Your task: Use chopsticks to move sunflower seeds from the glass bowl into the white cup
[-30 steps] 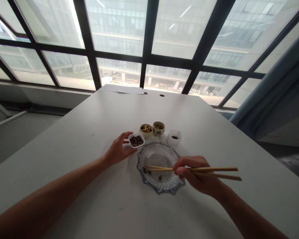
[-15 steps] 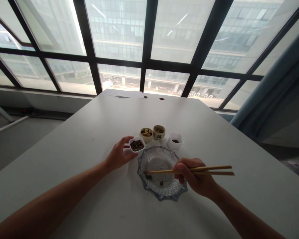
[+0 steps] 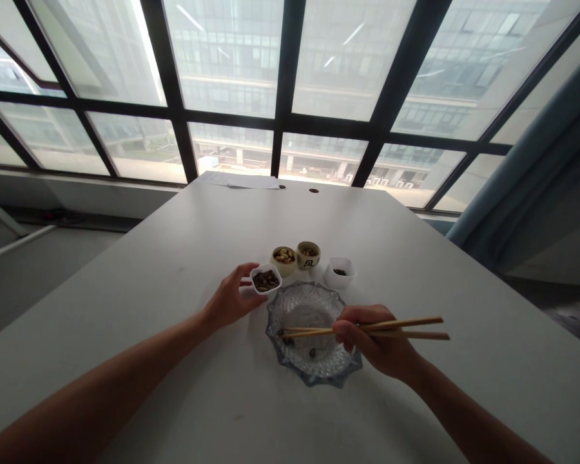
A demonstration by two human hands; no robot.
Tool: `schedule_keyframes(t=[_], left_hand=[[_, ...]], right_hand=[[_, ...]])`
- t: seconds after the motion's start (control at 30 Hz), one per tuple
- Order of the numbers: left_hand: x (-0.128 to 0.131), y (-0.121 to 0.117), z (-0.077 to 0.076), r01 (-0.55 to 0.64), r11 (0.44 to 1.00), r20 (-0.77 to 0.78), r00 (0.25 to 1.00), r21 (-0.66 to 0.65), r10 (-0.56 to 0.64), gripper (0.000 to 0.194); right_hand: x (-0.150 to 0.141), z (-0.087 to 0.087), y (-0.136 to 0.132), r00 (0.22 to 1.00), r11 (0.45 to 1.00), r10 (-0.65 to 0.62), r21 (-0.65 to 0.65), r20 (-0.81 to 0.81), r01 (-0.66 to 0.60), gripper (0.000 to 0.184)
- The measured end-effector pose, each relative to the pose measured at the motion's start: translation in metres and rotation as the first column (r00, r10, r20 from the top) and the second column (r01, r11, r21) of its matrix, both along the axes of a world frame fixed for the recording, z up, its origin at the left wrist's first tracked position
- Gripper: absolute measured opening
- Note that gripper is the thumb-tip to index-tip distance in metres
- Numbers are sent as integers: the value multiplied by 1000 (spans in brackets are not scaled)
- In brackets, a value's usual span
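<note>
My left hand (image 3: 232,296) grips a small white square bowl (image 3: 267,293) full of dark brown seeds (image 3: 265,280), thumb and fingers on its sides. In my right hand (image 3: 374,338) is a pair of wooden chopsticks (image 3: 406,328). Their tips reach over the left inside of a clear glass dish with a scalloped rim (image 3: 336,376). A few small dark pieces (image 3: 289,341) lie by the tips, and a single dark piece (image 3: 312,352) rests nearer the dish's middle. Whether the tips pinch anything is too small to tell.
Behind the dish stand a round cream bowl of peanuts (image 3: 284,257), a cream cup with a dark character on it (image 3: 309,263), and a white bowl with a few dark bits (image 3: 341,280). Paper sheets (image 3: 241,181) lie at the white table's far edge, before large windows.
My right hand has shifted slightly left with the chopsticks, whose tips have spread a little apart over the dish. My left hand and its bowl stay in place.
</note>
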State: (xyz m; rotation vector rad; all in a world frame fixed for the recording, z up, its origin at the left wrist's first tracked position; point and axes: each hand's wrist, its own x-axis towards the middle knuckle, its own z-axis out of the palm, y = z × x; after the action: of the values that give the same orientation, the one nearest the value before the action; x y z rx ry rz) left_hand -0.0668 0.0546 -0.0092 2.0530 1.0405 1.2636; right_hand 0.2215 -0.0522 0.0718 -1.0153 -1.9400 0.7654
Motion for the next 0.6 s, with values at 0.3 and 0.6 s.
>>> schedule_keyframes(t=[0.3, 0.6], left_hand=[[1, 0, 1, -9, 1000, 4, 1000, 6, 9, 58], [1, 1, 0, -6, 1000, 15, 1000, -1, 6, 58]], right_hand=[[-2, -13, -3, 993, 996, -78, 46, -83, 82, 42], [63, -2, 25, 676, 628, -664, 251, -320, 736, 41]])
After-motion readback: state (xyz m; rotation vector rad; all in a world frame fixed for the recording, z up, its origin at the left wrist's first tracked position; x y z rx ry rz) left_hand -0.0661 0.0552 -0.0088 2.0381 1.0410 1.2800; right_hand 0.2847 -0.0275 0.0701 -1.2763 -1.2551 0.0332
